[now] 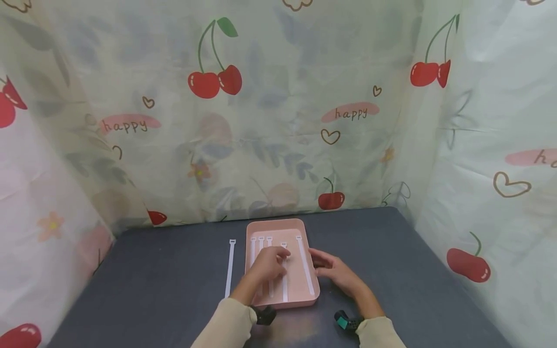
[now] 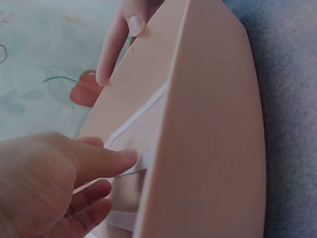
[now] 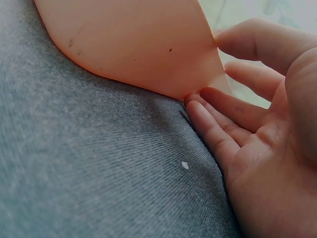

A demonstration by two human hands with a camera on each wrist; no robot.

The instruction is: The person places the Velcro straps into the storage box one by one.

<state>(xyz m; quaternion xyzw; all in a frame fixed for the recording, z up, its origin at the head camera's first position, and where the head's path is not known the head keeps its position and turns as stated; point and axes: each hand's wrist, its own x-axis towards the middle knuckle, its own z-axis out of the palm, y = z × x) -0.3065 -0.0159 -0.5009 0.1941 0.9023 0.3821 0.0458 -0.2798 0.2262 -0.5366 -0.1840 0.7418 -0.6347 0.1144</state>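
A pink tray [image 1: 310, 285] holds several white cable-tie-like straps with small square heads, among them a middle strap [image 1: 285, 290] and a right-hand strap [image 1: 304, 263]. My left hand [image 1: 269, 263] is over the tray, thumb and index finger spread beside the middle strap's head. In the left wrist view, the thumb meets a white strap [image 2: 143, 161], with the other fingers loosely bent. At the tray's right side, my right hand [image 1: 337, 274] rests its fingertips [image 3: 200, 111] against the outer wall. Part of the straps on the left is hidden by my left hand.
One more white strap [image 1: 230, 268] lies on the dark grey table [image 1: 174, 280], left of the tray. Cherry-printed curtains [image 1: 270, 121] enclose the table at the back and sides. A tiny white scrap [image 3: 185, 165] lies on the cloth near my right hand.
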